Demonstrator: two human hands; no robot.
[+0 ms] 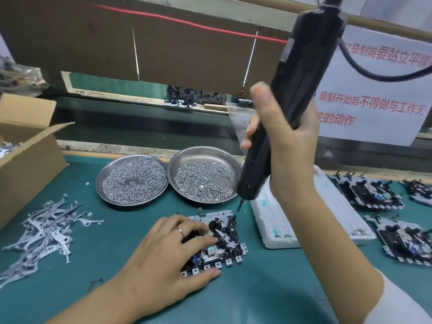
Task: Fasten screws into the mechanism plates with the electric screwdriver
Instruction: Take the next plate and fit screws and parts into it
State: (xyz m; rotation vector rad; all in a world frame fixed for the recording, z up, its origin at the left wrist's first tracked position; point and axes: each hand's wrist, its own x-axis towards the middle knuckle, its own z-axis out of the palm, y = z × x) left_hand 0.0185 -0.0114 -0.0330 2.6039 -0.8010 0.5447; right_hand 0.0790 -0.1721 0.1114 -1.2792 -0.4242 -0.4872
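The right hand's fingers are curling round the black electric screwdriver, holding its bit above the silver mechanism plate lying on the green desk; the left hand is pressing that plate with fingers spread flat; two round steel dishes of screws are sitting just behind.

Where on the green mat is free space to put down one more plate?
Bare mat lies between the metal levers and the left hand, and at the near edge beside the right forearm. Crowded: the two screw dishes behind, the white tray and finished plates at right.
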